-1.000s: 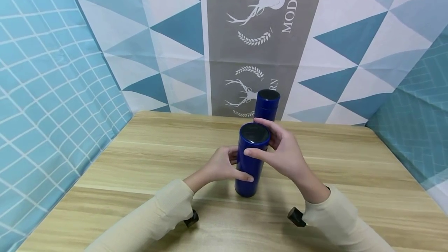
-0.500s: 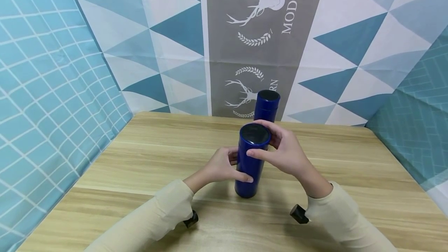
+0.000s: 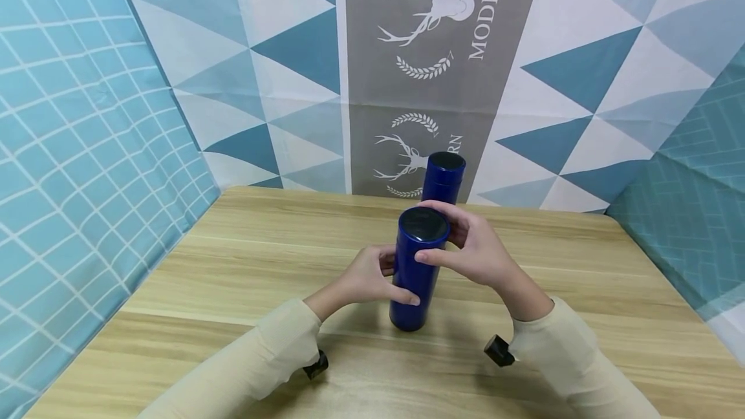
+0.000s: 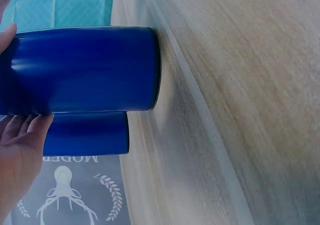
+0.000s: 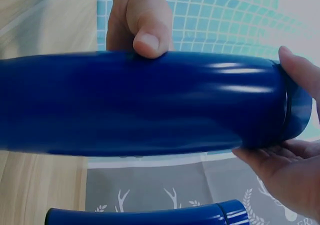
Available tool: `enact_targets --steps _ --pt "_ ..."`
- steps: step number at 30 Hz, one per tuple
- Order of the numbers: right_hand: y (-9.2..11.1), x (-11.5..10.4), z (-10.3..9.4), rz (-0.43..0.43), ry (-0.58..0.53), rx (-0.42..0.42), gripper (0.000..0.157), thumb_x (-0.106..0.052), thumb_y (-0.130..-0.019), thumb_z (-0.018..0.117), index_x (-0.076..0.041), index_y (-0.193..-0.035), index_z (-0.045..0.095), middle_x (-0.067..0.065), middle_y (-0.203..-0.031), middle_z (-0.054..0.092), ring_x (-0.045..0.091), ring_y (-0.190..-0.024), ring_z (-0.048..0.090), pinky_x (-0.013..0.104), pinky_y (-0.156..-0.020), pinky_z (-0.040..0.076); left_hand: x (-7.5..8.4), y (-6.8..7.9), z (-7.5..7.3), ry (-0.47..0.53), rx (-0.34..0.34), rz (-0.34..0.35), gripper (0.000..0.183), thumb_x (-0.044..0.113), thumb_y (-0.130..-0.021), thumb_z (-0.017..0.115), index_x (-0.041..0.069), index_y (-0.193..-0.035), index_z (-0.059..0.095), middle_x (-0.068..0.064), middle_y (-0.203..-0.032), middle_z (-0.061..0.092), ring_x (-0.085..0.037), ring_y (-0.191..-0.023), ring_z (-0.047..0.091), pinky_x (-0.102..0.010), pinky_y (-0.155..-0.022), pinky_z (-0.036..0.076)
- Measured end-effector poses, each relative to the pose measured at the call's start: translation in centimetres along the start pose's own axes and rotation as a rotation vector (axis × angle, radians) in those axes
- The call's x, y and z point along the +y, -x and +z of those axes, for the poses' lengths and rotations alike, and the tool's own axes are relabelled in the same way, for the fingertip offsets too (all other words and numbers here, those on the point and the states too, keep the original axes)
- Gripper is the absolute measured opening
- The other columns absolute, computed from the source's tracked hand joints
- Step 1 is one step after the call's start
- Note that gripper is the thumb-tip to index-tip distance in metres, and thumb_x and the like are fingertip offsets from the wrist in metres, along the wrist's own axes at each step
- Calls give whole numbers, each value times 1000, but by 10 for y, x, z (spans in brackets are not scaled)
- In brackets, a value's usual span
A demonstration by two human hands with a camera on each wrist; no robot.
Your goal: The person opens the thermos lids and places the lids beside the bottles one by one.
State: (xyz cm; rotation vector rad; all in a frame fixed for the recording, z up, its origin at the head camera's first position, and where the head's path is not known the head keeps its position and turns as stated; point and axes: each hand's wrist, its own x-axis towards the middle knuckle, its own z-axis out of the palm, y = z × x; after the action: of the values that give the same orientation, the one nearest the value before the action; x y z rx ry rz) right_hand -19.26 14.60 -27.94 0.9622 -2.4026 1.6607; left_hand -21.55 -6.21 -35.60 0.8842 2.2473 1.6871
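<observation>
A blue thermos flask [image 3: 414, 280] with a glossy dark top stands upright at the middle of the table, between both hands. My left hand [image 3: 368, 277] grips its body from the left, the thumb across the near side and the fingers behind. Higher up, my right hand [image 3: 476, 252] curls round the lid end from the right. In the right wrist view, that thumb and fingers lie at the seam of the lid [image 5: 299, 112]. A second blue flask [image 3: 443, 181] of like shape stands behind the first, its lower part hidden by the right hand and front flask.
The wooden table [image 3: 279, 225] reaches back to a patterned cloth [image 3: 297, 83] with triangles and deer heads. Blue tiled cloth [image 3: 75, 134] hangs at the left, teal cloth [image 3: 687, 231] at the right. A small black device [image 3: 499, 350] sits under the right sleeve.
My right thumb has slid a little to the right across the front flask, and the right wrist has swung slightly outward. The left hand and both flasks hold nearly the same place.
</observation>
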Motion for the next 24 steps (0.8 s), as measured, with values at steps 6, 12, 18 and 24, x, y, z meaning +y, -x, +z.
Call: enact_targets --steps 6,12,18,24 --pt "-4 7 -4 -57 -38 -59 61 -5 -80 76 -1 -135 49 28 -130 56 38 -112 63 25 -95 55 0 0 0 -5 -1 1 60 9 -65 86 3 -120 63 -15 -115 70 -16 -104 69 -26 -94 55" --pt "-7 10 -9 -80 -69 -105 63 -5 -80 76 2 -135 48 33 -128 55 36 -110 64 29 -95 56 0 0 0 -2 -4 -9 61 9 -65 86 2 -121 62 -14 -117 70 -17 -105 68 -27 -95 55" --pt "-10 10 -14 -70 -84 -159 65 -7 -79 78 2 -135 48 32 -126 57 38 -111 64 37 -96 55 0 0 0 -2 -7 -14 61 9 -66 86 2 -121 62 -14 -118 69 -17 -106 68 -27 -96 54" --pt "-14 10 -18 -59 -89 -202 67 -8 -78 78 2 -136 47 26 -127 58 38 -114 62 36 -98 54 -1 0 -1 -10 -9 -13 60 10 -66 86 3 -121 62 -14 -117 70 -16 -105 69 -27 -95 55"
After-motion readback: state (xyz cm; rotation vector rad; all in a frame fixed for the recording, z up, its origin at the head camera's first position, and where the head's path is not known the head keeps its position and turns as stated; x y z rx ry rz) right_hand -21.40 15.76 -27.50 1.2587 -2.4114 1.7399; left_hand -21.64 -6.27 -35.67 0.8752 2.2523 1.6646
